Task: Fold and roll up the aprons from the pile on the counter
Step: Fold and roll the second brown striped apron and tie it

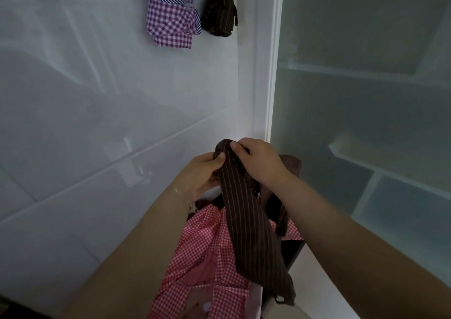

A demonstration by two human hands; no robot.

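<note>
A brown apron with thin pale stripes hangs in a long narrow band from both my hands, above the near end of the white counter. My left hand pinches its upper end from the left, thumb on the cloth. My right hand grips the same end from the right, fingers curled over it. Under the band lies a red-and-white checked apron, crumpled in the pile. At the far end of the counter lie a rolled purple checked apron and a rolled brown striped apron, side by side.
A frosted glass panel in a white frame runs along the right edge of the counter. More brown cloth shows behind my right wrist. The glossy counter stretches away to the left.
</note>
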